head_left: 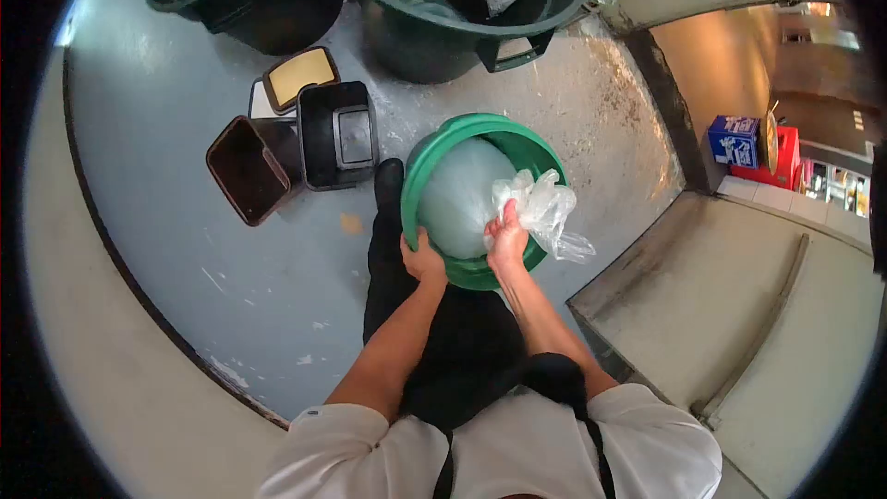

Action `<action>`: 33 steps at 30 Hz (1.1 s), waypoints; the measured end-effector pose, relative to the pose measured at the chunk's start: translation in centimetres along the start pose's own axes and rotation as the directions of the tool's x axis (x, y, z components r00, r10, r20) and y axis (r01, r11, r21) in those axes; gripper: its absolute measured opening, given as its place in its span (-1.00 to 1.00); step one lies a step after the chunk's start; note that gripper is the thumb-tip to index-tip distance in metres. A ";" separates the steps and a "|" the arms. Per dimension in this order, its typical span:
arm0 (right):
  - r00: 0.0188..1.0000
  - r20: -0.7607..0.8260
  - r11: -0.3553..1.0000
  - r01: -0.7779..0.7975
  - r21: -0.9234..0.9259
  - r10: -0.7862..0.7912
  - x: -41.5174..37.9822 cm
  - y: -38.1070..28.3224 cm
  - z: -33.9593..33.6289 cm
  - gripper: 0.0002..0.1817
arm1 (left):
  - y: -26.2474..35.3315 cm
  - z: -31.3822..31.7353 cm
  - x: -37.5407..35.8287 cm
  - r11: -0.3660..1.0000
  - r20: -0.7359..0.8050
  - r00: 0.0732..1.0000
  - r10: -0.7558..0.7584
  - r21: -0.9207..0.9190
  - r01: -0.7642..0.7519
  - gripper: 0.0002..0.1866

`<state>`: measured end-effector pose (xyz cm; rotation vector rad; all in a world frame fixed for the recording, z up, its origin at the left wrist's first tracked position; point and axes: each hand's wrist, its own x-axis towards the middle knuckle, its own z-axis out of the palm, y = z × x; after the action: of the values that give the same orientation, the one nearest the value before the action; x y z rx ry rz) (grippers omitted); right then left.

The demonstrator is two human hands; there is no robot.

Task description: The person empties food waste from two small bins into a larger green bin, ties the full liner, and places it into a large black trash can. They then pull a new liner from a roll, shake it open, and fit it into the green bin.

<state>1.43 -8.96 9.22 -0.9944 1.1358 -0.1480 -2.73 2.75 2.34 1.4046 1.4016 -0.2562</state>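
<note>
A round green tub [423, 152] is in front of my legs. Inside it sits a full, rounded clear plastic bag [467, 189] with pale, cloudy contents that I cannot make out. My right hand [507, 238] is closed around the bag's gathered neck, and the crumpled top [550, 212] spills out over the tub's right rim. My left hand [424, 259] grips the tub's near left rim, its thumb up along the inner side and its other fingers hidden outside.
Two large dark green bins, one at the back left [277, 0] and one at the back middle [416, 42], stand on the grey floor; plastic bags show in both. Black containers [337, 139] and a yellow-topped one [300, 77] lie left. A beige cabinet or wall panel [730, 286] borders the right.
</note>
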 end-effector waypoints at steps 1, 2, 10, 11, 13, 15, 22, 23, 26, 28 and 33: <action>1.000 0.021 1.000 0.003 -0.024 -0.003 -0.7 -0.1 0.0 -0.62 | -0.2 -0.5 -0.3 0.999 -0.012 1.000 0.023 0.038 -0.023 -0.32; 0.999 0.039 0.999 0.004 -0.046 -0.002 -1.5 -0.6 -0.3 -0.62 | -0.8 -1.1 0.1 0.997 -0.020 0.999 0.032 0.069 -0.030 -0.33; 0.974 0.196 0.993 0.107 0.051 -0.115 -4.5 -6.5 -3.5 -0.68 | 0.9 -3.9 3.6 0.974 0.201 0.980 0.012 -0.226 0.035 -0.26; 0.977 0.173 0.992 0.123 0.027 -0.126 -5.0 -7.0 -3.2 -0.69 | 0.4 -2.7 2.0 0.989 0.166 0.979 0.116 -0.116 -0.097 -0.25; 0.979 0.125 0.986 0.164 -0.013 -0.161 -5.9 -8.0 -2.6 -0.70 | 0.2 0.2 -2.1 0.969 0.299 0.924 0.238 -0.013 -0.245 -0.16; 0.969 0.160 0.982 0.188 0.001 -0.186 -6.6 -7.8 -3.9 -0.71 | 3.4 1.7 -7.8 0.994 0.266 0.959 0.094 -0.074 -0.077 -0.09; 0.973 0.194 0.988 0.107 0.110 -0.126 -7.4 -8.5 -6.1 -0.71 | 1.8 -0.9 4.0 0.941 0.372 0.923 -0.098 -0.268 0.208 -0.07; 0.970 0.194 0.987 0.129 0.100 -0.146 -8.3 -9.1 -5.7 -0.70 | 0.6 -1.2 5.3 0.944 0.371 0.921 -0.116 -0.247 0.219 -0.07; 0.971 0.191 0.989 0.130 0.075 -0.142 -8.2 -9.1 -6.4 -0.70 | -2.3 -2.2 4.0 0.944 0.533 0.841 -0.095 -0.219 0.246 -0.08; 0.972 0.184 0.989 0.136 0.061 -0.145 -8.2 -8.7 -6.2 -0.70 | -4.4 -1.0 0.1 0.962 0.548 0.836 0.028 -0.243 0.127 -0.08; 0.989 0.073 0.990 0.135 -0.035 -0.132 -9.5 -10.4 -8.4 -0.69 | -2.5 2.7 -14.1 0.985 0.108 0.985 -0.132 0.123 0.118 -0.07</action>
<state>-5.91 -14.64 22.80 -1.1030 1.0117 -0.1970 -7.33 -8.22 10.77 1.3747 1.3991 -0.5004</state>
